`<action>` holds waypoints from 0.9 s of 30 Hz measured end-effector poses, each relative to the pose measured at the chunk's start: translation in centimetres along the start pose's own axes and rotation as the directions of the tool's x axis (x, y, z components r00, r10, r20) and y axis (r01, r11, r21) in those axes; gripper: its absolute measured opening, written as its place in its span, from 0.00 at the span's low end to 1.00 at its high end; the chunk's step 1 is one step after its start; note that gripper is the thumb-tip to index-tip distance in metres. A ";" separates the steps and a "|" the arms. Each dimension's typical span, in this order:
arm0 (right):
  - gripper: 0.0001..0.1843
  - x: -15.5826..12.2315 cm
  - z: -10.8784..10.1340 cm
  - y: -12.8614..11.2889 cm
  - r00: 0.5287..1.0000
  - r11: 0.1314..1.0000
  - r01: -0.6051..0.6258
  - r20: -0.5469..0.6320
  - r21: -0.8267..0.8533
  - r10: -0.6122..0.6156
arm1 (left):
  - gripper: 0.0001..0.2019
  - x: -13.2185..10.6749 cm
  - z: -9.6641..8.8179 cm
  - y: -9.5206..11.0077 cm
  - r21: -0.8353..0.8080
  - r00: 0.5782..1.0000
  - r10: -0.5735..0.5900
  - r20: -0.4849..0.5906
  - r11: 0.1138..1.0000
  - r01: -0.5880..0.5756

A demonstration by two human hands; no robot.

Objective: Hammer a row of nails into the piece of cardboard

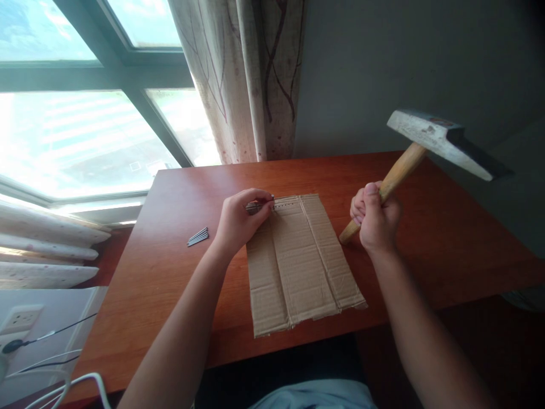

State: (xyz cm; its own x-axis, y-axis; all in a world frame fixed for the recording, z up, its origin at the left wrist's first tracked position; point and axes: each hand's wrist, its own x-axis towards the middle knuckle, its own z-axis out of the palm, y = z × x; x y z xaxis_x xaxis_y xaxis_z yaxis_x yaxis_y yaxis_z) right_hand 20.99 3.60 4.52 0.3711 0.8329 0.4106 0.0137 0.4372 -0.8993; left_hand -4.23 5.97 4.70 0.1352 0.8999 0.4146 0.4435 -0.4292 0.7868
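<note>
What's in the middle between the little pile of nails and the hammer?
In the head view, the left hand and the cardboard are between the nails and the hammer.

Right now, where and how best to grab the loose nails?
Probably pinch the nails across mid-shank, from above and their left: they lie flat on the table, bunched roughly parallel, nothing on top; the left hand is to their right.

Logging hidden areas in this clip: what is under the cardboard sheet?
The wooden table shows around the cardboard sheet. The patch directly beneath is covered, so anything flat there cannot be seen; the left hand also hides the sheet's far-left corner.
</note>
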 end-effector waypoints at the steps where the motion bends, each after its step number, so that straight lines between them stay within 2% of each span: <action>1: 0.27 0.0 0.0 0.0 1.000 1.000 -0.001 0.002 0.002 0.001 | 0.05 0.0 0.0 0.0 -0.003 1.000 0.000 0.002 1.000 0.000; 14: 0.28 -0.1 0.1 -0.2 0.999 1.000 -0.020 0.029 -0.012 0.020 | 0.03 0.1 0.1 -0.3 -0.018 1.000 0.008 0.018 1.000 -0.007; 19: 0.27 0.2 0.1 -0.4 0.994 0.997 -0.046 0.092 -0.056 0.051 | 0.03 0.1 0.0 -0.4 0.000 0.999 0.034 0.024 0.999 -0.034; 23: 0.26 0.3 -0.5 -1.1 0.972 0.968 -0.114 0.176 -0.225 0.155 | 0.03 0.1 0.1 -0.5 0.006 0.999 0.048 0.014 0.999 -0.048; 27: 0.22 0.5 -1.4 -2.8 0.931 0.832 -0.006 0.299 -0.555 0.207 | 0.03 0.1 0.1 -0.5 -0.003 0.999 0.047 0.012 0.999 -0.047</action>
State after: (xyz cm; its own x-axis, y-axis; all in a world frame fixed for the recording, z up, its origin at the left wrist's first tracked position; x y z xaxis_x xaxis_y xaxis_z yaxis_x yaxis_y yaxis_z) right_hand 22.47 2.28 7.07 0.0705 0.9678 0.2415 0.5248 0.1699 -0.8341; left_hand -4.36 6.27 4.29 0.1662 0.8798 0.4454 0.4341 -0.4708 0.7680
